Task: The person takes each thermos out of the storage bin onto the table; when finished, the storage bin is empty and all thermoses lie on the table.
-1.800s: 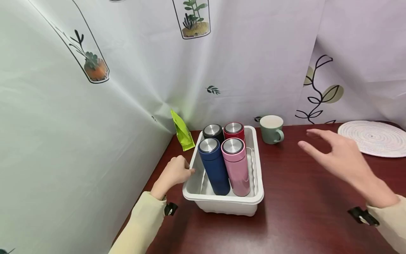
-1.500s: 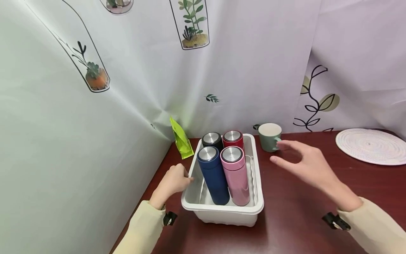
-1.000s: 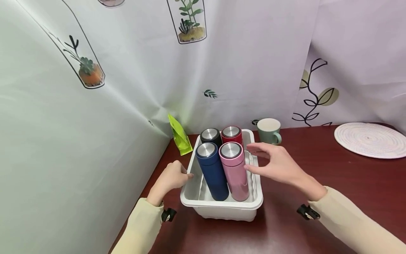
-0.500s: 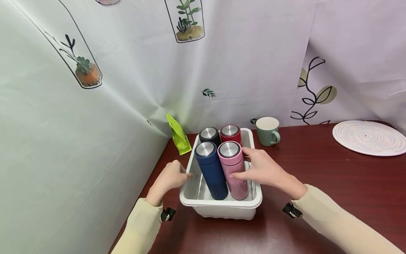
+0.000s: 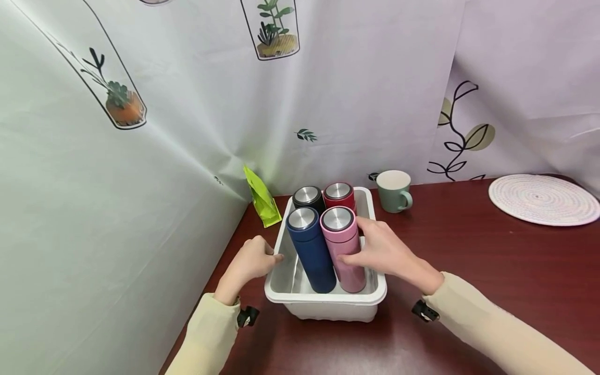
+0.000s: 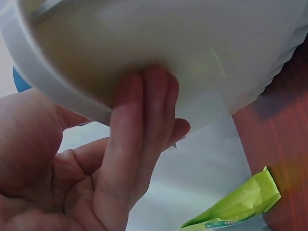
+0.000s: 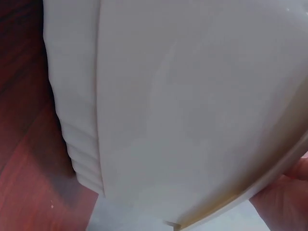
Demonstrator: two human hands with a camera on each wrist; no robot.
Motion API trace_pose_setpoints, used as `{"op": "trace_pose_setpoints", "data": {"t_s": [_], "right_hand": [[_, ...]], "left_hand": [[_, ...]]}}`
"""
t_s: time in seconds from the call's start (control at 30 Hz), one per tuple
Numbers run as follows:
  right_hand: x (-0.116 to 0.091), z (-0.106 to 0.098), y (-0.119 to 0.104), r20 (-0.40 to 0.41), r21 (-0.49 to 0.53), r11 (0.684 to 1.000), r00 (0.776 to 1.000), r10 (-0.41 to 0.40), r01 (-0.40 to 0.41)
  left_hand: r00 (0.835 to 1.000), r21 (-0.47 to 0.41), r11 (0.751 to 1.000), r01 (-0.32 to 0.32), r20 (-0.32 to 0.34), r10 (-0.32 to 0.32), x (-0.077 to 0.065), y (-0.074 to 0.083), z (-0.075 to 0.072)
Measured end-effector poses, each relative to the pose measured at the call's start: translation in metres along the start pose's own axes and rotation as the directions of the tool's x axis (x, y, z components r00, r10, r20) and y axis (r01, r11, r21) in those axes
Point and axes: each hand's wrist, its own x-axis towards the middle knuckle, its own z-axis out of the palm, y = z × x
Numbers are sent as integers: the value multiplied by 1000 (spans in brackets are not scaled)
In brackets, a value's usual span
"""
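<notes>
In the head view a white plastic basin (image 5: 328, 298) holds several upright thermos bottles with steel-topped lids. A blue thermos (image 5: 313, 255) and a pink thermos (image 5: 342, 237) stand in front, a black thermos (image 5: 307, 196) and a red thermos (image 5: 339, 192) behind. My right hand (image 5: 385, 249) reaches over the basin's right rim and grips the pink thermos, thumb across its front; the other fingers are mostly hidden behind it. On the left side my left hand (image 5: 253, 260) holds the basin's rim, its fingers (image 6: 127, 130) against the outer wall in the left wrist view.
A bright green pouch (image 5: 262, 200) stands behind the basin at left, near the wall sheet. The green mug (image 5: 394, 195) is at the back right, and a round woven mat (image 5: 544, 200) lies farther right on the dark red table (image 5: 492, 271).
My right hand has come in from the right, past the mug, and taken hold of the pink thermos. The left hand has stayed on the basin's rim. The head view has shifted slightly.
</notes>
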Motion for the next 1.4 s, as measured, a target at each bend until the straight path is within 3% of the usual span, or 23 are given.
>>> {"op": "trace_pose_setpoints", "data": {"t_s": [0.5,1.0,1.4], "right_hand": [[-10,-2,-12,-102,23,999,995,-23,25],[-2,-30,-38,-172,55,995,982,-75,86],[3,-55,-47,-218,106,991,974,-62,87]], "left_hand": [[1000,0,1000,-20,-9,20,-6,-1,3],[999,-7,1000,-17,-29,17,-8,-2,4],[999,3,999,-33,-38,33,-4,0,5]]}}
